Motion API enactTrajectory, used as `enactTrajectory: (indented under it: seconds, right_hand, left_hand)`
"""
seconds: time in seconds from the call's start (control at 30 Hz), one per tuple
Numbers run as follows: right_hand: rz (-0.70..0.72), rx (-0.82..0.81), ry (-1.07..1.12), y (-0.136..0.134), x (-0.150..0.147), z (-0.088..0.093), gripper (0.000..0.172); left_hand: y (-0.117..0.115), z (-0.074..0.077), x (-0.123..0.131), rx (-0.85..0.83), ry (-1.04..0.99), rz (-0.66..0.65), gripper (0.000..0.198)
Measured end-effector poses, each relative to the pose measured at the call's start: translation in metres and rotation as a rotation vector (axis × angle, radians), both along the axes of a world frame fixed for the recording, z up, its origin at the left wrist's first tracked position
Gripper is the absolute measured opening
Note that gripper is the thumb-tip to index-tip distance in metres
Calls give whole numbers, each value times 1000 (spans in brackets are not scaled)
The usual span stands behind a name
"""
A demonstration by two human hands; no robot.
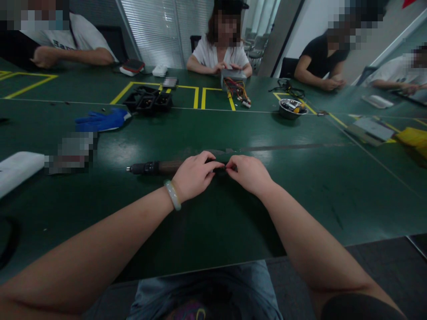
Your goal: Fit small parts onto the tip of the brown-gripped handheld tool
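Observation:
A dark electric screwdriver [156,167] lies on the green table [213,213] with its tip pointing left. My left hand [195,175], a pale bangle on its wrist, rests curled over the tool's right end. My right hand [249,174] is just to the right, fingers pinched toward the left hand. Between the two sets of fingertips is a small dark item [225,168] that I cannot make out. Both hands are closed, and the tool's right end is hidden under the left hand.
A blue glove [102,121] and black trays [148,101] lie at the back left, a white box [18,169] at the left edge. A metal bowl [291,108], a wired grey unit [233,80] and yellow parts [413,138] sit farther off. Other people sit around the table.

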State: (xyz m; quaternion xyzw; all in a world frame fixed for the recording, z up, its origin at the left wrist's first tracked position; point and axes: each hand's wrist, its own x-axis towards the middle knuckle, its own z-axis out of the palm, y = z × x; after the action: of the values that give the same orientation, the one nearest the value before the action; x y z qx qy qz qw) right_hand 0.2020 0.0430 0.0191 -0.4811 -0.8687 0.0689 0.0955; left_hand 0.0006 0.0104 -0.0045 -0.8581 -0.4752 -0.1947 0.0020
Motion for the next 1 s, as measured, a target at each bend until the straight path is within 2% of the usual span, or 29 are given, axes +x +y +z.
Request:
enactTrajectory:
  seconds: [0.17, 0.47, 0.57, 0.77, 1.0]
  right_hand:
    - [-54, -14, 85, 0, -1, -4, 11]
    - [-21, -102, 162, 6, 0, -10, 8]
    - [-51, -103, 199, 6, -2, -13, 6]
    - [-83, -129, 243, 7, -3, -16, 33]
    - [-83, -121, 180, 11, -4, -19, 24]
  left_hand:
    - [-1, 0, 1, 1, -4, 3, 37]
    - [0, 0, 1, 8, 6, 2, 37]
    - [0, 0, 1, 8, 2, 3, 37]
    - [0, 0, 2, 13, -6, -1, 37]
    - [-1, 1, 2, 15, 18, 8, 38]
